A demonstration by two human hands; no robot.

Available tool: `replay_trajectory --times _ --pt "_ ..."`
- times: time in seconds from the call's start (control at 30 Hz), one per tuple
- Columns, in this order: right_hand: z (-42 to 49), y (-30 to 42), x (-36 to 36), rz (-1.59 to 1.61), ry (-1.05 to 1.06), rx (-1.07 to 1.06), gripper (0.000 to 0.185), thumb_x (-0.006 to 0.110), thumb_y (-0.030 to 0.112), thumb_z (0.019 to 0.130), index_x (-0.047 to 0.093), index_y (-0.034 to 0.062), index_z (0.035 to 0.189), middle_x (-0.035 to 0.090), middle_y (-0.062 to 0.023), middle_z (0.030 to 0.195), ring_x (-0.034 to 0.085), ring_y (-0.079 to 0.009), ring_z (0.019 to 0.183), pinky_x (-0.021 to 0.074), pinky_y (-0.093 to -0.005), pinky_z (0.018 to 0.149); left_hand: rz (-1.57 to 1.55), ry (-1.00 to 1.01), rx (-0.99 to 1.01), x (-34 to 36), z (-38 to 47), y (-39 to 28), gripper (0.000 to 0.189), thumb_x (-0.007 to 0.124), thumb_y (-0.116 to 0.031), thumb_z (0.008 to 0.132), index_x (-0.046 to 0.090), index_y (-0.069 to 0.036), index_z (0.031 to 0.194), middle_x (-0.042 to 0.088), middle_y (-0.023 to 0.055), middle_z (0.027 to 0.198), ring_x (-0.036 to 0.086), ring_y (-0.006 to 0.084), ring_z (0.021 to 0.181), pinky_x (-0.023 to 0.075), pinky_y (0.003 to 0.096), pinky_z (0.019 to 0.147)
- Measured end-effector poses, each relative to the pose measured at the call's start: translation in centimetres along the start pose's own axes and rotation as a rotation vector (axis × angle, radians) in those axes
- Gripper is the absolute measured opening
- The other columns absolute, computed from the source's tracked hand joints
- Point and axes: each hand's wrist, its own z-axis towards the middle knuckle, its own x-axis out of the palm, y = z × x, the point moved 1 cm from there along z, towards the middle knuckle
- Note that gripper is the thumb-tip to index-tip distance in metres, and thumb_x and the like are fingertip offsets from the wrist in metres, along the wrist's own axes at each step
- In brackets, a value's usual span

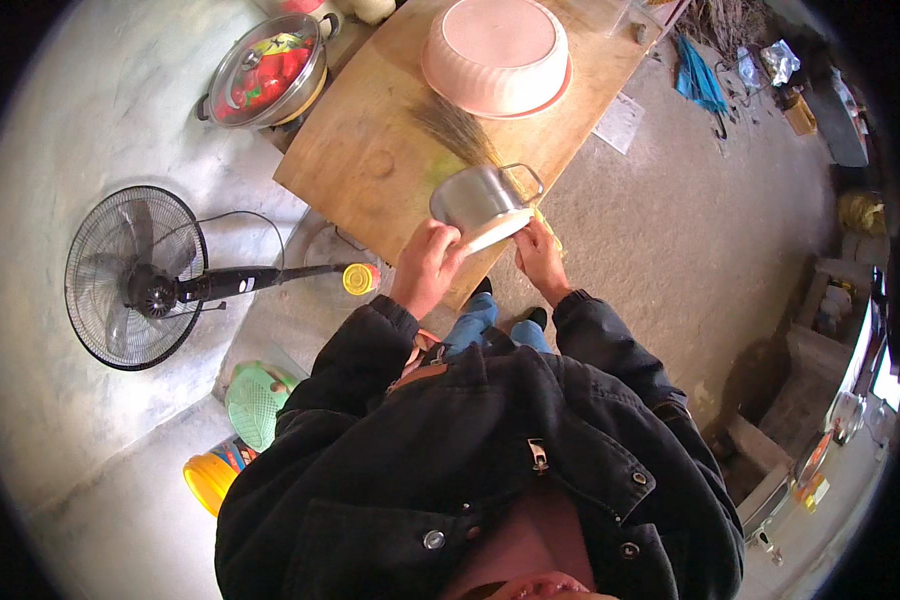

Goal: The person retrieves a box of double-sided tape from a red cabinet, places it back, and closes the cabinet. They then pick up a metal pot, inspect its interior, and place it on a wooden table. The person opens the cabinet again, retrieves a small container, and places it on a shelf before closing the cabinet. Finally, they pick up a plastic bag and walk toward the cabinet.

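Over the near end of a wooden table (345, 150), both hands hold a pale round piece (499, 231), perhaps a bowl or lid, seen edge-on. My left hand (427, 266) grips its left edge, and my right hand (540, 259) has its right edge. Touching or just beyond it is a steel pot (476, 196) with a wire handle, tilted; whether the two are joined I cannot tell. A straw whisk or small broom (461, 135) lies on the table behind the pot. Farther back sits an upside-down pink plastic basin (495, 56).
A lidded steel pan (270, 75) with red packets inside stands left of the table. Along the left wall are a black standing fan (150, 289), a yellow-lidded container (361, 279), a green basket (253, 405) and a yellow bucket (210, 476). A blue umbrella (697, 79) lies on the floor at right.
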Motion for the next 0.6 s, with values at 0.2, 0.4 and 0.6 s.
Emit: replay_trajectory --times 0.2,0.4,0.6 --pt "-0.4 -1.8 -0.5 -0.183 0.109 0.106 0.026 0.054 0.019 0.098 0.067 -0.0014 0.108 0.072 -0.01 0.088 0.06 -0.0134 0.063 0.048 -0.0297 0.057 -0.193 0.049 -0.318 -0.1 -0.1 5.6 0.019 0.069 -0.017 0.093 0.057 -0.003 0.097 0.059 0.0084 0.08 0.057 0.0173 0.073 0.0474 0.0321 0.067" --pt "0.0 1.5 -0.2 -0.593 -0.069 -0.116 0.026 0.06 0.022 0.095 0.071 -0.0013 0.102 0.072 -0.017 0.09 0.069 -0.0298 0.079 0.0543 -0.0391 0.075 -0.169 0.039 -0.387 0.7 -0.4 9.5 0.02 0.066 -0.02 0.096 0.058 -0.003 0.098 0.061 0.0063 0.078 0.057 0.0143 0.071 0.0481 0.0309 0.067" --pt "6.3 7.2 2.8 -0.637 0.028 -0.487 0.03 0.069 0.027 0.091 0.072 0.0011 0.106 0.071 -0.021 0.096 0.07 -0.0324 0.091 0.0543 -0.0401 0.078 -0.317 0.028 -0.474 0.9 -0.2 12.6 0.019 0.065 -0.018 0.094 0.06 -0.001 0.1 0.066 0.0136 0.086 0.064 0.0229 0.079 0.0511 0.0341 0.073"
